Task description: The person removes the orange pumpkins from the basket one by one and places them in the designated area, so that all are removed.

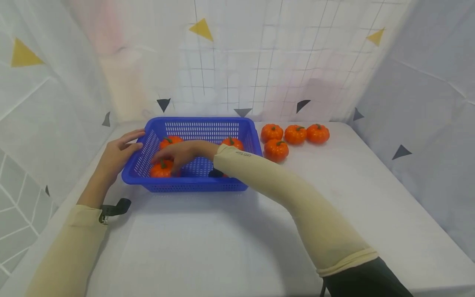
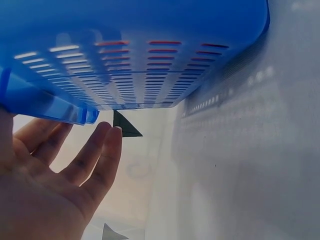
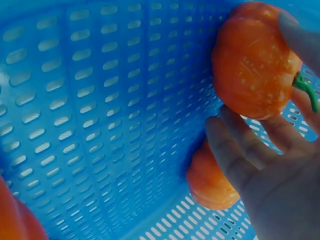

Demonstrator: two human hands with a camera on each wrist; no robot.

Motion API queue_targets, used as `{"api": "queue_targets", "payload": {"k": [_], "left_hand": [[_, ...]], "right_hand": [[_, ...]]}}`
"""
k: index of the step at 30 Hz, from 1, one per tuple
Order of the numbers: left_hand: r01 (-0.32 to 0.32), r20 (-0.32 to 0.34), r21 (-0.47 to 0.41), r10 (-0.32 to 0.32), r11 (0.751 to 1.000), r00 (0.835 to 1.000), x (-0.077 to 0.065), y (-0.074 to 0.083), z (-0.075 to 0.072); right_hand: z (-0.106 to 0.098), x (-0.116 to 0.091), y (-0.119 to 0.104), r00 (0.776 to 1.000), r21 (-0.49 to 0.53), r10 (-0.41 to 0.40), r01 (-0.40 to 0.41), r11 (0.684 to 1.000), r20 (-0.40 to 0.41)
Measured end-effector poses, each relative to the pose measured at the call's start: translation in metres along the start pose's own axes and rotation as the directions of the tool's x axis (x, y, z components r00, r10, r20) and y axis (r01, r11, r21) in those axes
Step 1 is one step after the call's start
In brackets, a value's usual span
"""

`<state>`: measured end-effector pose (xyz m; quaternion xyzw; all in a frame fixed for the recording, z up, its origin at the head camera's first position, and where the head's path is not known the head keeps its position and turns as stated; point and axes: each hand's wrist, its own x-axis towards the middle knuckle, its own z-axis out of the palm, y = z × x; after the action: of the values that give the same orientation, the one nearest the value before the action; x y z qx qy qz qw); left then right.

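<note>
A blue plastic basket [image 1: 200,180] with slotted walls stands on the table. Inside its front left corner, my right hand [image 1: 178,154] holds a small orange pumpkin [image 1: 160,170] with a green stem, thumb on one side and fingers on the other. Another pumpkin [image 1: 171,140] lies behind it, also visible as the lower pumpkin [image 3: 212,180] in the right wrist view. A further pumpkin [image 1: 232,142] sits at the basket's right, partly behind my forearm. My left hand [image 1: 113,159] touches the left rim with its fingers nearly straight; the left wrist view shows those fingers [image 2: 102,160] beside the basket.
Right of the basket, several more pumpkins [image 1: 295,134] stand together on the white table [image 1: 352,198]. White cloth walls [image 1: 230,53] with yellow and dark triangles enclose the back and sides. My right forearm crosses over the basket's front right rim.
</note>
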<state>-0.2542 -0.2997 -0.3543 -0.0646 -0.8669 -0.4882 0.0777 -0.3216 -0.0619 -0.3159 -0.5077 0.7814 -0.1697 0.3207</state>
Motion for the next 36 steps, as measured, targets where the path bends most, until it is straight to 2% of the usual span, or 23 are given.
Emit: {"api": "queue_targets", "payload": {"k": [18, 25, 36], "left_hand": [[-0.003, 0.001, -0.002, 0.003, 1.0, 1.0, 0.001, 0.001, 0.0], [-0.002, -0.003, 0.007, 0.002, 1.0, 1.0, 0.001, 0.0, -0.001], [-0.016, 0.005, -0.007, 0.016, 1.0, 1.0, 0.001, -0.002, 0.0]], "right_hand": [[-0.004, -0.003, 0.009, 0.999, 0.046, -0.012, 0.014, 0.999, -0.052], [-0.007, -0.008, 0.005, 0.99, 0.091, 0.039, -0.027, 0.995, -0.135], [-0.01, -0.009, 0.01, 0.98, 0.101, -0.01, 0.031, 0.994, -0.2]]}}
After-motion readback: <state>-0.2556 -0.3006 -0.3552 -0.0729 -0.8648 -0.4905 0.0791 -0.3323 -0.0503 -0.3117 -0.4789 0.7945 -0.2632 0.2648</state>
